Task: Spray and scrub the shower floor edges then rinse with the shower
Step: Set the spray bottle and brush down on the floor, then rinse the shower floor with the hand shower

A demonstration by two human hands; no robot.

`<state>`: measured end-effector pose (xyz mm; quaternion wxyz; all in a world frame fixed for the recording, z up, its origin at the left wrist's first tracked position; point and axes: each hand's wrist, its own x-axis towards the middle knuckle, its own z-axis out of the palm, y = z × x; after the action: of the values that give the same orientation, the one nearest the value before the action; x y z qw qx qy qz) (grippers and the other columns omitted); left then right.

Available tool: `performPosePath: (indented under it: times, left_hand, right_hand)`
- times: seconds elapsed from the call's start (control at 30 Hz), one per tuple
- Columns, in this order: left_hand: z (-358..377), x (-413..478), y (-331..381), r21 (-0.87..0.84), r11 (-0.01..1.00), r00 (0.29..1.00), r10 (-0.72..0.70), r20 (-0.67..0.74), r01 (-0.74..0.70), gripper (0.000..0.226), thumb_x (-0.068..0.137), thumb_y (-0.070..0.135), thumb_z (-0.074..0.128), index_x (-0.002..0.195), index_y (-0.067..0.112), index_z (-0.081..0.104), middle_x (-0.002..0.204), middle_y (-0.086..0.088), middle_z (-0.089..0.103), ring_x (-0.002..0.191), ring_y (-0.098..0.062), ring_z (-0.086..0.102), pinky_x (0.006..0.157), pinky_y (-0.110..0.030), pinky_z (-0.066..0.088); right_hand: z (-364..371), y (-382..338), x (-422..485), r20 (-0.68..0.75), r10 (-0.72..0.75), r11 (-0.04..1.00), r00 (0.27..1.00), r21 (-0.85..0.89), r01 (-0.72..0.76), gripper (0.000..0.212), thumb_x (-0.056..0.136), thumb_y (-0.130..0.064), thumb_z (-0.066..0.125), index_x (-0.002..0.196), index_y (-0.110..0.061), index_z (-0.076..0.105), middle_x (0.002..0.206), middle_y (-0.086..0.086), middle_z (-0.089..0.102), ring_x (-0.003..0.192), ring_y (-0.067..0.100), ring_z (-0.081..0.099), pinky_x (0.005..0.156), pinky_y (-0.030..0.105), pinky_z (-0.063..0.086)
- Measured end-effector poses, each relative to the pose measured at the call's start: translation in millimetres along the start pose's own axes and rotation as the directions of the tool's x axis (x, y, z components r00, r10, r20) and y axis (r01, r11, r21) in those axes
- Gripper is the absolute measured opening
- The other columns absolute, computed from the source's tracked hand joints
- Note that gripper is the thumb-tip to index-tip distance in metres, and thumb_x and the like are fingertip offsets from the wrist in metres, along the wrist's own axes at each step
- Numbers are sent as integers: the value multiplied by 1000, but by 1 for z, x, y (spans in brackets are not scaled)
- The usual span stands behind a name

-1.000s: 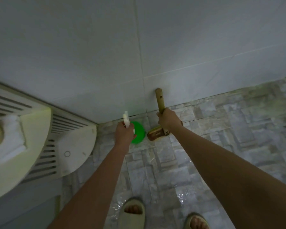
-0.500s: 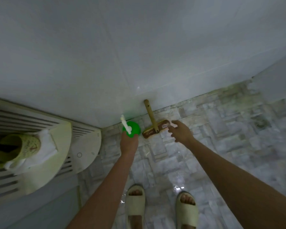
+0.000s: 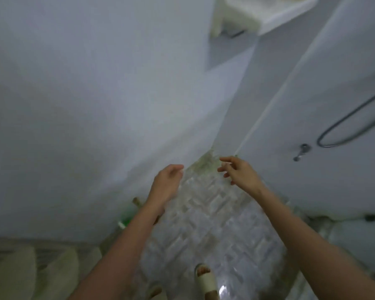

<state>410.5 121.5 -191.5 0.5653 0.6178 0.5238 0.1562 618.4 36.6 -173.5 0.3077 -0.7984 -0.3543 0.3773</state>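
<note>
Both hands are empty: the left hand point(image 3: 167, 182) and right hand point(image 3: 240, 172) hang over the shower floor point(image 3: 204, 230) with fingers loosely spread, gripping nothing. At the wall base, partly hidden behind the left forearm, sit the green spray bottle point(image 3: 126, 219) and the brush handle point(image 3: 136, 201). On the right wall, the shower hose point(image 3: 342, 126) and tap point(image 3: 301, 151) are well apart from the hands. Likely hazards: the glossy wet floor could slide under the sandal point(image 3: 206, 280) during a reach rightward, and greenish residue in the corner point(image 3: 206, 159) may escape the rinse.
</note>
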Motion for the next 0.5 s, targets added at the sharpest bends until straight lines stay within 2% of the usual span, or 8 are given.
performPosePath:
  times: [0.1, 0.23, 0.3, 0.37, 0.5]
  left_hand:
    - [21, -2, 107, 26, 973, 969, 226, 99, -229, 26, 102, 19, 56, 125, 17, 68, 122, 0, 68, 115, -12, 61, 96, -23, 45]
    - [72, -19, 239, 0, 876, 852, 468, 235, -482, 26, 100, 16, 56, 123, 15, 69, 119, -2, 70, 112, -12, 63, 90, -18, 44]
    - [97, -28, 295, -30, 825, 788, 548, 279, -564, 25, 100, 17, 57, 123, 17, 69, 118, 2, 69, 110, -9, 62, 92, -19, 45]
    - [134, -37, 359, -79, 754, 699, 638, 323, -652, 22, 100, 18, 57, 118, 24, 69, 118, 5, 69, 111, -8, 63, 96, -24, 47]
    - [202, -49, 467, -187, 602, 526, 782, 335, -776, 20, 100, 16, 58, 108, 33, 66, 114, 8, 70, 108, -8, 65, 98, -30, 50]
  right_hand:
    - [-91, -31, -33, -187, -107, 992, 977, -87, 92, 29, 97, -17, 47, 124, -20, 57, 102, 0, 72, 83, 13, 65, 60, 15, 47]
    - [-211, -63, -75, -431, -226, 970, 874, -182, 161, 29, 96, -23, 52, 125, -22, 57, 95, 4, 73, 84, 17, 66, 73, 25, 50]
    - [-266, -78, -93, -541, -279, 958, 794, -218, 188, 29, 96, -22, 53, 124, -22, 58, 94, 0, 72, 84, 16, 65, 73, 19, 46]
    - [-333, -89, -114, -657, -324, 945, 681, -254, 205, 29, 96, -21, 54, 124, -21, 59, 93, 0, 70, 84, 18, 64, 70, 18, 41]
    - [-459, -99, -141, -806, -425, 903, 412, -348, 251, 31, 96, -17, 53, 127, -18, 57, 102, 1, 68, 88, 16, 62, 81, 23, 45]
